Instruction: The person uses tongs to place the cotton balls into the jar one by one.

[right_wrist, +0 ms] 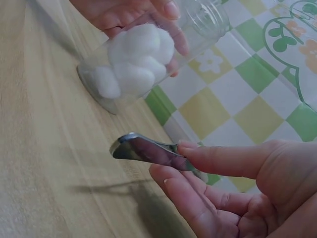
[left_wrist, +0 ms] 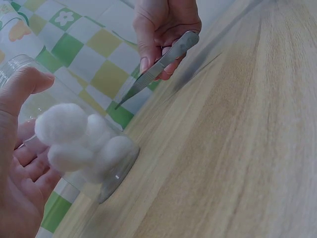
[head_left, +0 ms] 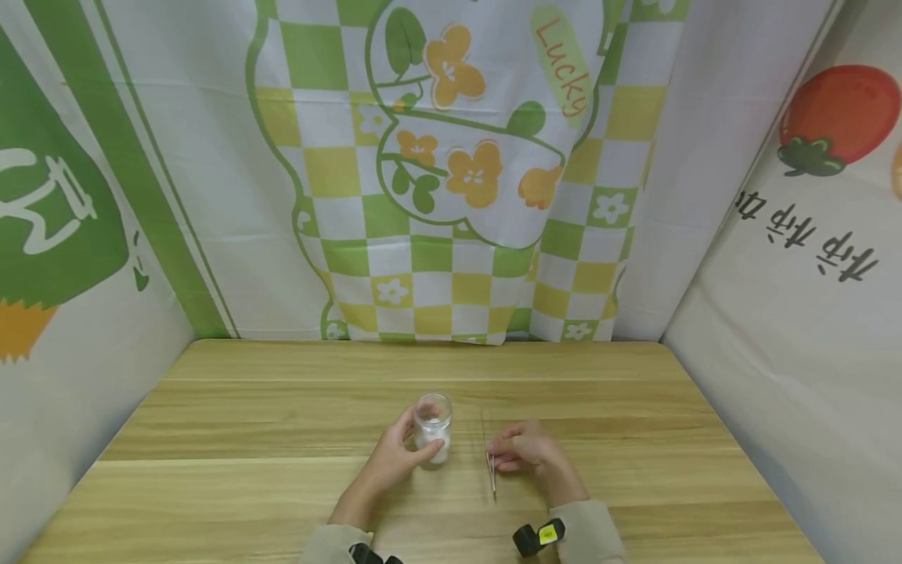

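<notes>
My left hand [head_left: 396, 456] is wrapped round a clear glass jar [head_left: 433, 415], thumb on the near side and fingers behind. The jar stands upright on the table, its mouth uncovered. Several white cotton balls [left_wrist: 63, 124] fill its lower part, plain in both wrist views. To the right of the jar, my right hand [head_left: 527, 448] pinches a pair of metal tweezers [left_wrist: 161, 64] between thumb and fingers. The rounded joined end of the tweezers points back toward me, and their narrow tips point away, above the tabletop. Nothing shows between the tips.
The wood-grain table [head_left: 282, 423] reaches to a checked green, yellow and white curtain [head_left: 444, 290] at the back. Printed cloth walls [head_left: 796, 337] close off both sides. A dark wrist camera [head_left: 539, 537] sits at my right sleeve.
</notes>
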Demonstrator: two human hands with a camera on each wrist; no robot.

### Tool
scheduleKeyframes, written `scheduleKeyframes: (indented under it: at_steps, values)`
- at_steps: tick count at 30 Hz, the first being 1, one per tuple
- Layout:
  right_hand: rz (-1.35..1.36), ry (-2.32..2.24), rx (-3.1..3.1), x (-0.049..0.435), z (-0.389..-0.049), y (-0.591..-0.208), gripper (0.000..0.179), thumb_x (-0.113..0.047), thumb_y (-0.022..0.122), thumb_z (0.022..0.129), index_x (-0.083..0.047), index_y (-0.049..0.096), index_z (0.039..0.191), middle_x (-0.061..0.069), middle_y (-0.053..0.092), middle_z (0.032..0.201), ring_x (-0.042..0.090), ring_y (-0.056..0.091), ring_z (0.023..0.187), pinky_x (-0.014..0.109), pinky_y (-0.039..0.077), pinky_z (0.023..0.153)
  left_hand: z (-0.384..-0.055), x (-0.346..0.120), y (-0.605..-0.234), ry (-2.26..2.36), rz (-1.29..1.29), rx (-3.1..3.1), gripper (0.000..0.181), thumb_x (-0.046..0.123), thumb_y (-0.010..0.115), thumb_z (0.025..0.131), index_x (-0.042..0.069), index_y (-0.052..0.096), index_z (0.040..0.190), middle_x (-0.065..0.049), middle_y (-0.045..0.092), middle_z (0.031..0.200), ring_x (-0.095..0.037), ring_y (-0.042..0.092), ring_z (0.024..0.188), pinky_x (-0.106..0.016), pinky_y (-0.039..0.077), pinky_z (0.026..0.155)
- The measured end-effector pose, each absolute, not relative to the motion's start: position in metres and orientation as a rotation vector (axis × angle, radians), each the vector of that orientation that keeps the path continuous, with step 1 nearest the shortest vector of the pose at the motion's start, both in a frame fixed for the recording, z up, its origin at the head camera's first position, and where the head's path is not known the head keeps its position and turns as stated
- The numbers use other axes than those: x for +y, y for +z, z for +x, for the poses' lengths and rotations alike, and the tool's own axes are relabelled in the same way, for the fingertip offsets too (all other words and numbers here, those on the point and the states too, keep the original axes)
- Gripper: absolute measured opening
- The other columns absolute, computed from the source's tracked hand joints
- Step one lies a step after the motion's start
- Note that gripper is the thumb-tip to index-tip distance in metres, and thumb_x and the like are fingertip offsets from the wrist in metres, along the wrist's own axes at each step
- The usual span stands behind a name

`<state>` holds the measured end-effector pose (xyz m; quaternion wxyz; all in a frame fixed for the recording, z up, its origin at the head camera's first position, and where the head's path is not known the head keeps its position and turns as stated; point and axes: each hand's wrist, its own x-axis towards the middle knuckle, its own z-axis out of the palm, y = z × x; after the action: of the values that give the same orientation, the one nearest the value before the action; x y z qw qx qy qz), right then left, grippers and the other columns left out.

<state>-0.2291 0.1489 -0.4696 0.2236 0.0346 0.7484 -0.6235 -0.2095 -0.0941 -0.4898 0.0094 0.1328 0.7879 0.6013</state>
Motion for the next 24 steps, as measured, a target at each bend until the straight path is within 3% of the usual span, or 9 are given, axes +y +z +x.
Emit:
scheduleKeyframes:
  at_steps: [11, 24]
  values:
    - [0.154, -1.688, 2.125, 0.144, -0.2289, -0.4745, 0.017, 0.005, 0.068, 0.082, 0.017, 0.064, 0.093, 0.001, 0.066, 0.06, 0.005, 0.062, 0.05, 0.018, 0.057, 0.049, -0.2087, -0.0946, -0.4888, 1.878, 0.41, 2.446, 0.063, 0.018, 0.072, 0.086, 0.01, 0.043, 0.142, -0.013, 0.056, 0.14, -0.036, 0.042, 0.14, -0.059, 0.03, 0.119]
    - [0.222, -1.642, 2.175, 0.1394, -0.2276, -0.4755, 0.008, 0.006, 0.068, 0.081, 0.012, 0.067, 0.087, 0.002, 0.064, 0.058, 0.005, 0.059, 0.047, 0.018, 0.056, 0.048, -0.2094, -0.0953, -0.4903, 1.868, 0.421, 2.453, 0.064, 0.018, 0.071, 0.086, 0.009, 0.042, 0.142, -0.014, 0.055, 0.141, -0.037, 0.042, 0.14, -0.059, 0.031, 0.118]
